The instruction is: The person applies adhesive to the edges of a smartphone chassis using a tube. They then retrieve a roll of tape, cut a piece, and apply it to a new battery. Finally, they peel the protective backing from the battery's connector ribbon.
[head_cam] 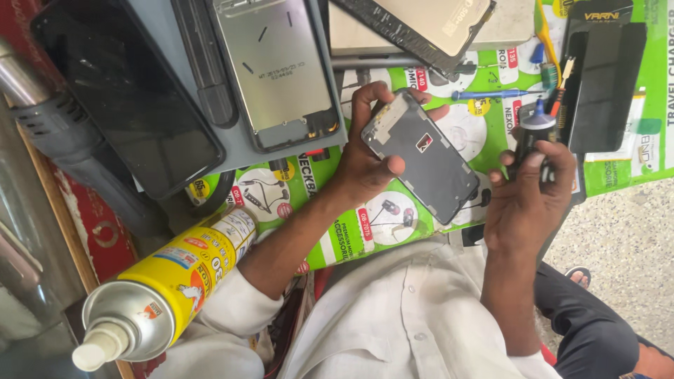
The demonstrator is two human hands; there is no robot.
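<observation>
My left hand [368, 158] grips a dark grey phone screen panel [425, 158] by its left edge, thumb on its back face, and holds it tilted above the green printed mat [351, 231]. My right hand [530, 193] is closed around a small dark bottle-like tool with a grey cap [535, 130], just right of the panel's lower end. The two hands are a short distance apart.
A yellow spray can [168, 281] lies at lower left. A black phone [130, 95] and a bare metal screen frame [277, 67] rest on a grey pad at top. More panels [421, 28], a blue screwdriver [488, 93] and a black phone [604, 77] lie at top right.
</observation>
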